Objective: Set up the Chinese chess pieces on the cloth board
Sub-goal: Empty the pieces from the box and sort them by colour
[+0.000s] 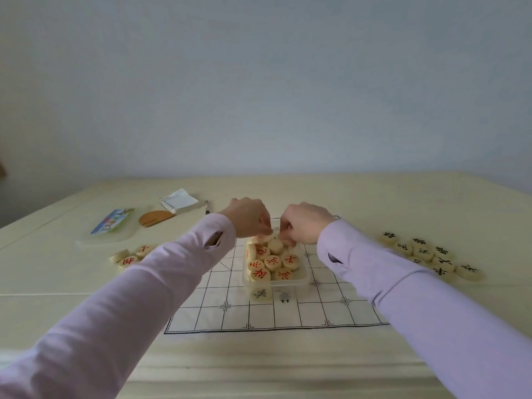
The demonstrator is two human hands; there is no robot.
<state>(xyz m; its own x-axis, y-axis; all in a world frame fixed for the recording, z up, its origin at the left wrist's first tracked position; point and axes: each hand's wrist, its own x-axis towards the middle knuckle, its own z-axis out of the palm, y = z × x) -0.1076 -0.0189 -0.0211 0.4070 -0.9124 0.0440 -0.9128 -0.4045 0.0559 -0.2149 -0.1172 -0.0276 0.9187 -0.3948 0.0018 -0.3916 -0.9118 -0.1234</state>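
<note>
Clear plastic box (299, 281) of round cream wooden chess pieces (272, 262), red-marked, sits mid white cloth board (218, 318). Left hand (247, 217) and right hand (305, 226) curl fingers into box's far end; whether they grip anything, cannot tell. Discs likely light, hard, smooth: pinch by rims.

Both your arms reach forward in lilac sleeves, wrists converging. Your left hand (249, 217) and right hand (306, 226) sit knuckles-up, almost touching, fingers curled downward; whether they grip anything is hidden.
</note>
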